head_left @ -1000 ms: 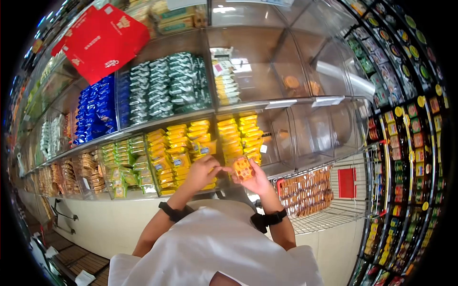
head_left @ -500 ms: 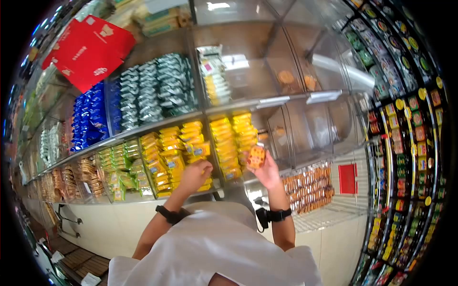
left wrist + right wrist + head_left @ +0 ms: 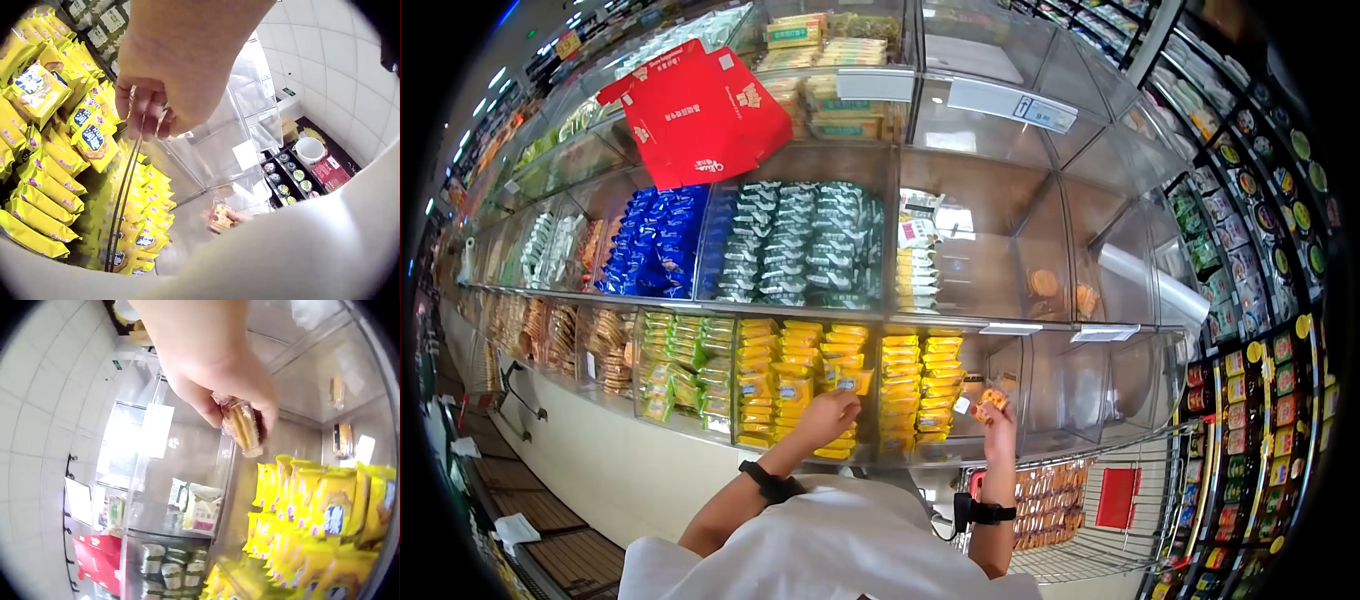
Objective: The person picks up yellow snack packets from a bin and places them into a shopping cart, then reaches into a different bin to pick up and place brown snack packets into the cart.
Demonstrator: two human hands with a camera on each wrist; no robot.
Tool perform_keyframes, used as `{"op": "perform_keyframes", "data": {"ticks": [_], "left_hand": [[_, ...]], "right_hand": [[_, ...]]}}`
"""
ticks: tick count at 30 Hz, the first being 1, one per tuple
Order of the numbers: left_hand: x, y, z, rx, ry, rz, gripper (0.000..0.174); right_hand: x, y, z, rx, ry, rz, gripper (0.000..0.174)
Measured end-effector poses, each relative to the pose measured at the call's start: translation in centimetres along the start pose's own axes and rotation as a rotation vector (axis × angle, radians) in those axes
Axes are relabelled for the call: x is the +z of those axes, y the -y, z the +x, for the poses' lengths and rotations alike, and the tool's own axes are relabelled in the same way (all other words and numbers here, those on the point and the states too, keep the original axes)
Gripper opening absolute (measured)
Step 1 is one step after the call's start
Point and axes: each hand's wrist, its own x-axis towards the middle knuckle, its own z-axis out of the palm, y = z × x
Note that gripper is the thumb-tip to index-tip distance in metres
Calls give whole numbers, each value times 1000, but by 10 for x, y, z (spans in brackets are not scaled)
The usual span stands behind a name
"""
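Observation:
My right hand pinches a clear-wrapped pack of biscuits between thumb and fingers. It holds the pack over the lower bin just right of the yellow packs, where a few loose packs lie against the bin's wall. My left hand hovers by the rows of yellow biscuit packs, its fingers loosely curled and holding nothing. Those fingertips hang right at the top edge of a clear divider between two rows of yellow packs.
Behind stand bins of dark green packs and blue packs, with a red cardboard sign above them. Green packs lie left. A shopping cart with rows of brown biscuit packs stands at lower right.
My hands have come apart: the right has carried the biscuit pack rightward over the neighbouring bin, while the left stays by the yellow packs. The head view has tilted up.

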Motion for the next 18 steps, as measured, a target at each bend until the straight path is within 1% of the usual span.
{"op": "perform_keyframes", "data": {"ticks": [2,3,6,7,9,14,16,17,18], "left_hand": [[2,6,-2,-27,-5,-17,10],[4,8,-2,-39,-12,-11,10],[4,10,-5,-98,-16,25,11],[3,10,-5,-117,-16,34,10],[4,15,-7,-157,-32,40,10],[16,25,-20,-327,-14,120,12],[23,24,-21,-411,0,137,13],[24,20,-21,-379,0,163,11],[38,32,-29,-398,-20,132,11]], "right_hand": [[-23,-18,26,-194,-32,-500,25],[-23,-12,30,-217,-107,-984,27],[-19,-8,41,-156,-65,-1614,26],[-22,-13,50,-56,-32,-1609,25],[-26,-24,65,-62,61,-1601,26],[-51,-87,136,-32,302,-1650,25],[-59,-113,156,-202,390,-1778,27],[-63,-124,165,-291,433,-1838,29],[-58,-123,172,-313,472,-1883,32]]}}
